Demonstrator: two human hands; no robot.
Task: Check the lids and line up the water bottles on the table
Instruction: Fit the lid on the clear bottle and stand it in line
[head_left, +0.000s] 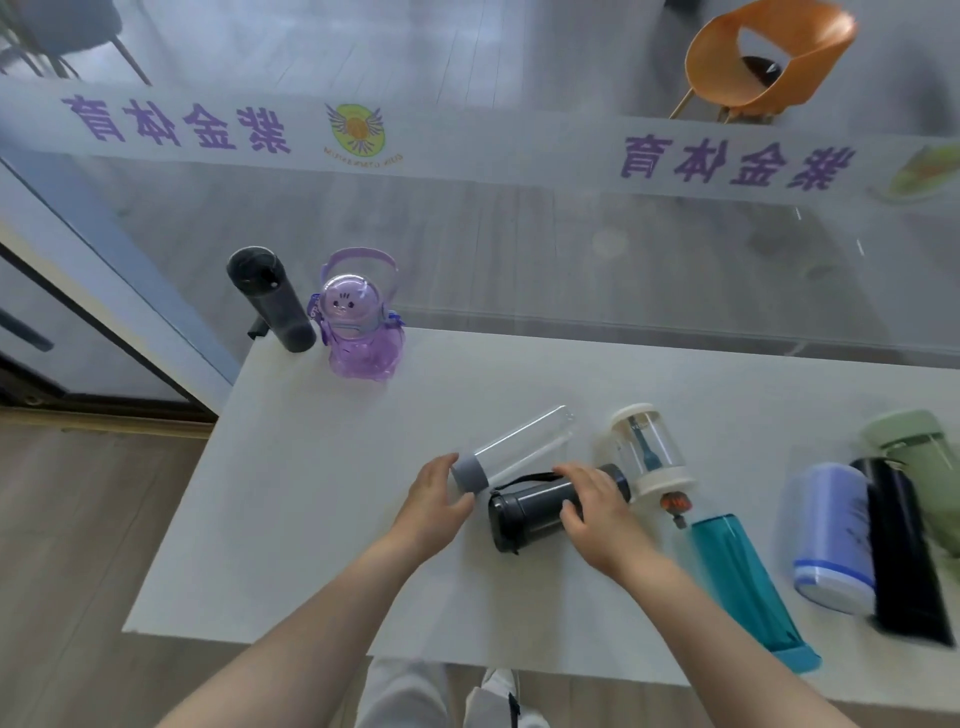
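On the white table (311, 519) a dark grey bottle with a strap (524, 512) lies on its side, and my right hand (597, 512) grips its body. My left hand (434, 499) touches the grey lid end of a clear bottle (519, 447) that lies flat beside it; whether it grips it is unclear. A black bottle (270, 299) and a purple bottle with a handle (358, 322) stand upright at the far left corner. A clear cream-capped bottle (647, 449), a teal bottle (743, 582), a lavender bottle (831, 535), a black bottle (906, 551) and a green bottle (919, 457) lie at the right.
A glass wall with purple lettering (176, 122) runs along the table's far edge. An orange chair (763, 57) stands beyond it. The table's left edge and near edge drop to a wooden floor (62, 571).
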